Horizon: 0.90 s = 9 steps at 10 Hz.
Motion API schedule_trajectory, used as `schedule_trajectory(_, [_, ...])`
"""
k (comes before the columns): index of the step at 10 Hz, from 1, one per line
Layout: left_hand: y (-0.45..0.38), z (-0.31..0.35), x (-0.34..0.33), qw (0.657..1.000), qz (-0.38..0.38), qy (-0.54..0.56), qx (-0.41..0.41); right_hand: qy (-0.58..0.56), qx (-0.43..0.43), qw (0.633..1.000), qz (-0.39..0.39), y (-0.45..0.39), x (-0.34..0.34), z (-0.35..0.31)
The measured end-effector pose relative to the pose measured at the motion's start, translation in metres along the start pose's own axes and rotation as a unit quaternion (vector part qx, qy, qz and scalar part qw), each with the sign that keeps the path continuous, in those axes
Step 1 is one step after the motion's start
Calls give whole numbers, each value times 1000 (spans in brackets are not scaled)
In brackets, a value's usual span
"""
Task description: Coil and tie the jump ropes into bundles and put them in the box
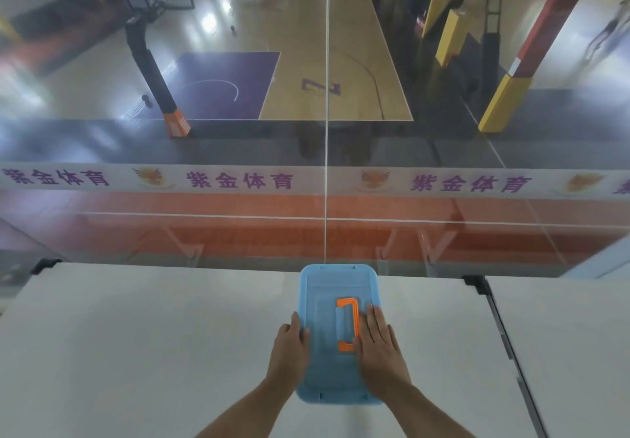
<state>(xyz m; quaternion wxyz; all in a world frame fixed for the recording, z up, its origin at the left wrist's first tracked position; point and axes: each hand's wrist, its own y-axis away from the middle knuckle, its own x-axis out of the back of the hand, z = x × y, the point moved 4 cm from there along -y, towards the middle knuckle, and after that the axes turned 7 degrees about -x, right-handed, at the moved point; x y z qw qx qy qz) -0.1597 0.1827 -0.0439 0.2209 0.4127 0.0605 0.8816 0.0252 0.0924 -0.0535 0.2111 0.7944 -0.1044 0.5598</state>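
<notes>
A light blue plastic box (327,287) with its lid on and an orange handle (347,323) lies on the white table (136,335), near the middle. My left hand (289,345) rests along the box's left edge, fingers laid over the rim. Flat on the lid, just right of the handle, lies my right hand (378,338) with straight fingers. No jump rope shows anywhere in view; the box's inside is hidden by the lid.
A glass wall (327,198) with a printed band rises right behind the table's far edge, overlooking a basketball court below. A second white table (562,352) adjoins on the right, across a dark seam.
</notes>
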Motion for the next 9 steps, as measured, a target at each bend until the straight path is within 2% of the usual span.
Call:
schedule_trajectory(2, [-2, -2, 0, 1000, -2, -15, -4, 28, -7, 999, -27, 4, 0, 0])
schedule_trajectory(4, [4, 0, -5, 999, 16, -1, 34, 74, -12, 996, -56, 2, -8, 2])
schedule_trajectory(6, [15, 6, 7, 998, 36, -41, 32, 47, 32, 995, -78, 4, 6, 1])
schedule_trajectory(8, [30, 7, 35, 998, 45, -34, 26, -98, -7, 992, -79, 25, 57, 7])
schedule_trajectory(9, [53, -8, 44, 998, 53, -43, 0, -250, -74, 965, -28, 49, 97, 2])
